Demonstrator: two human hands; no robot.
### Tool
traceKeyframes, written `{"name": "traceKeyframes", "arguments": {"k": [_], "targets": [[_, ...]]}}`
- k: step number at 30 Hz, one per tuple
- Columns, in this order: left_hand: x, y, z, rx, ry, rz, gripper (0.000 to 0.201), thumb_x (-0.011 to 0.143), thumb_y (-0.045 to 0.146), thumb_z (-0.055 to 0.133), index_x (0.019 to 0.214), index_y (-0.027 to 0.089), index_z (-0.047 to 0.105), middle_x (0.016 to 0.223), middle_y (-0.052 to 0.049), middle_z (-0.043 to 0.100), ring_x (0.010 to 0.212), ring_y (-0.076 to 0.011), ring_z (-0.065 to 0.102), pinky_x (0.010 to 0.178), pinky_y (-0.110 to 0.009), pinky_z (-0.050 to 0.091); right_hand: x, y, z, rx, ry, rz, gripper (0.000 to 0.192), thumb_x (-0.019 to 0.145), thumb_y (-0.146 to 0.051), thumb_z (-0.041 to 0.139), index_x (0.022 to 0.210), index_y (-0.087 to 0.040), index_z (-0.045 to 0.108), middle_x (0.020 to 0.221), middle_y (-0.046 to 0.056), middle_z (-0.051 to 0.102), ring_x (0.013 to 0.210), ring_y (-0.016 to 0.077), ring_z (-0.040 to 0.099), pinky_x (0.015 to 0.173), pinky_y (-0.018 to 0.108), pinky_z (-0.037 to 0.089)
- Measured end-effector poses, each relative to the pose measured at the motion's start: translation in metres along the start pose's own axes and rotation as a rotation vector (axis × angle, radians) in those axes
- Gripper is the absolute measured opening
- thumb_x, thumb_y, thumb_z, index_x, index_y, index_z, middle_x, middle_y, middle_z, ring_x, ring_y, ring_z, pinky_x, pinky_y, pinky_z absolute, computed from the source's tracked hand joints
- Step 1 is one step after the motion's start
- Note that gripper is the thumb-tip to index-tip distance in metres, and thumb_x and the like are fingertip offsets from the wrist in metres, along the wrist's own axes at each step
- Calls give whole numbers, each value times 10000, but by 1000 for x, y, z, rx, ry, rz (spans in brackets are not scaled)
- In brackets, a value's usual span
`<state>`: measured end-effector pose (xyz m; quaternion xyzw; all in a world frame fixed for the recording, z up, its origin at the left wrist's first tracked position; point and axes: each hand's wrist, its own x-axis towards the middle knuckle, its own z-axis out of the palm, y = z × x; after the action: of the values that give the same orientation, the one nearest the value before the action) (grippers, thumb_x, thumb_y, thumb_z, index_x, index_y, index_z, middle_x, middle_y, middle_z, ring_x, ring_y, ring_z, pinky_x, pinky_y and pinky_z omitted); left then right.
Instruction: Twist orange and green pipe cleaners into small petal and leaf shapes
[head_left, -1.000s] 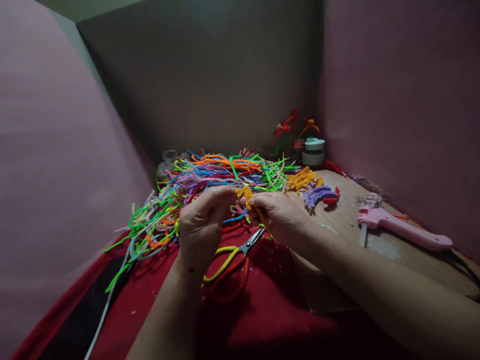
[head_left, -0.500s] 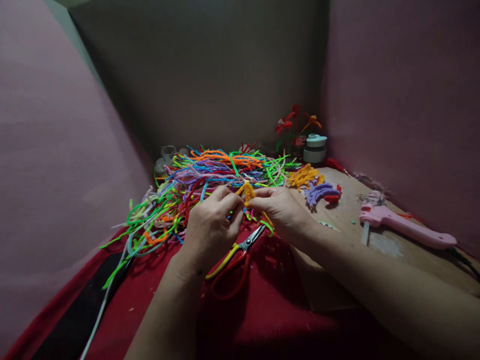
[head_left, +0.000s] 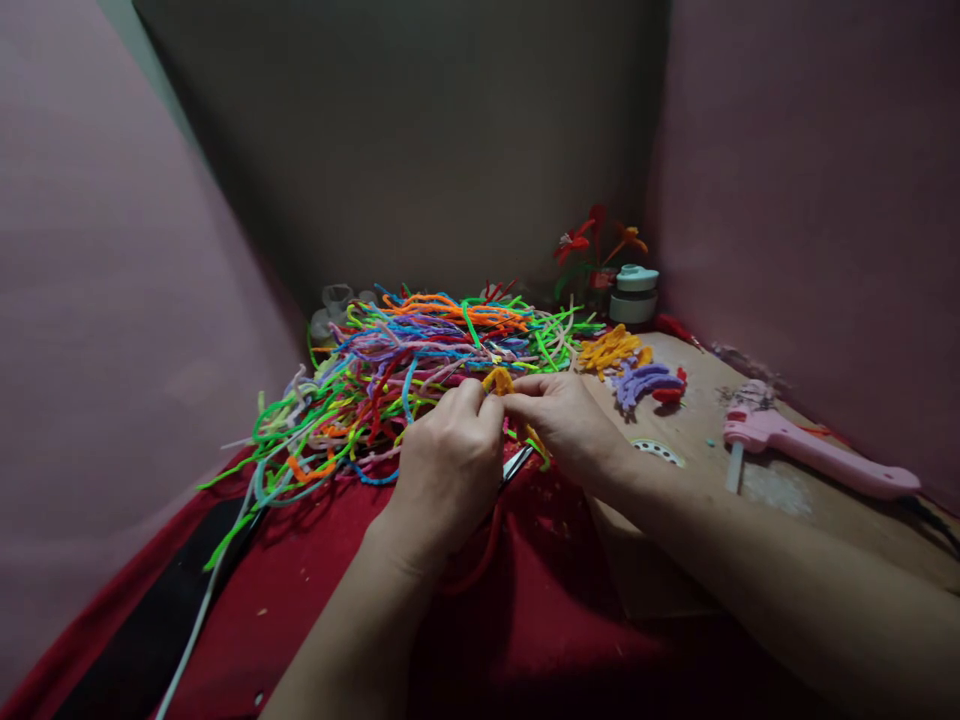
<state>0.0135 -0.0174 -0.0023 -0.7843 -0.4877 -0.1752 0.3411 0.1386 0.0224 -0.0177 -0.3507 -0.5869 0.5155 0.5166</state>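
Observation:
A bent yellow-orange pipe cleaner (head_left: 499, 380) is pinched between my two hands, its loop showing just above the fingertips. My left hand (head_left: 459, 455) is closed on its left side, back of the hand toward me, most fingers hidden. From the right, my right hand (head_left: 562, 420) grips it between thumb and forefinger. Below the hands, scissors (head_left: 517, 462) lie on the red cloth, their blades partly visible and the handles mostly covered by my left hand and wrist. Behind the hands spreads a big tangled pile of coloured pipe cleaners (head_left: 420, 340).
Right of the hands is a brown board (head_left: 697, 370) bearing a yellow-orange bundle (head_left: 609, 350), purple pieces (head_left: 641, 385), red pieces (head_left: 670, 392) and a pink glue gun (head_left: 817, 455). At the back stand red flowers (head_left: 574, 243) and a lidded jar (head_left: 634, 292). A pale cable (head_left: 202, 610) runs at left.
My left hand has shifted right, up against my right hand, and now covers the scissor handles. Less of the yellow-orange pipe cleaner shows.

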Motion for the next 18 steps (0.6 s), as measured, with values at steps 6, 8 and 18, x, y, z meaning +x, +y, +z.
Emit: {"name": "traceKeyframes", "arguments": {"k": [6, 8, 18], "targets": [[1, -2, 4, -41, 32, -11, 165, 841, 145, 440, 719, 172, 547, 742, -50, 552, 658, -160, 513, 533, -269, 317, 2, 3, 0, 112, -32, 32, 190, 646, -239, 585, 505, -157, 488, 494, -50, 402, 491, 76, 325, 480, 257, 224], [1, -3, 6, -41, -1, -16, 152, 838, 146, 446, 726, 171, 546, 747, -51, 553, 656, -162, 514, 520, -266, 314, 1, 2, 1, 118, -34, 38, 203, 645, -234, 586, 489, -159, 480, 484, -51, 406, 485, 74, 327, 478, 256, 222], [2, -7, 10, -486, 37, -54, 62, 840, 134, 469, 829, 169, 519, 831, -46, 553, 765, -155, 530, 694, -278, 448, 2, 1, -1, 86, -6, 57, 144, 650, -193, 557, 519, -145, 521, 491, -35, 458, 476, 75, 381, 471, 246, 258]]}}
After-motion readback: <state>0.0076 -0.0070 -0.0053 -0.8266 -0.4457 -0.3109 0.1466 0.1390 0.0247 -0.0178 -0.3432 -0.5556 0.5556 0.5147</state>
